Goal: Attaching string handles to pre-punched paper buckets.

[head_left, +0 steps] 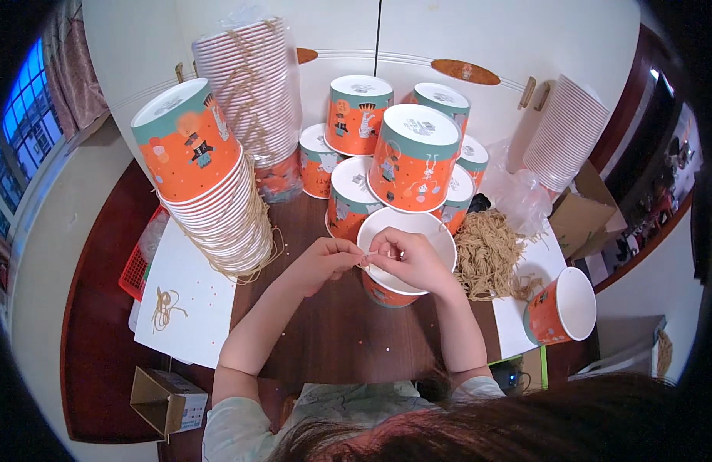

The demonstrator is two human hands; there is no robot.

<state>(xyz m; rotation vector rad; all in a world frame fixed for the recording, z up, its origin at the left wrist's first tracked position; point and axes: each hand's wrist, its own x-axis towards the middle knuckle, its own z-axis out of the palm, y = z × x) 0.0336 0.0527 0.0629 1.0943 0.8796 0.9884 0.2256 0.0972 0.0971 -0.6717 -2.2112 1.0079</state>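
Note:
Both hands meet over the near rim of an upright paper bucket (439, 235), white inside and orange outside. The fingers of my left hand (325, 264) are pinched together. Against them press the pinched fingertips of my right hand (408, 258). Whatever tiny thing sits between the fingertips is too small to make out. Just right of the bucket lies a tangled heap of tan cords (485, 252). Behind it, upside-down orange and green paper buckets (414, 165) are piled on each other.
At left leans a tall nested bucket stack (188, 146) with cords hanging around it. A bagged stack (252, 85) rises behind it. More nested buckets (565, 127) stand back right. One bucket (560, 308) lies tilted at the right edge. Loose cords (168, 309) rest on a white sheet (194, 327).

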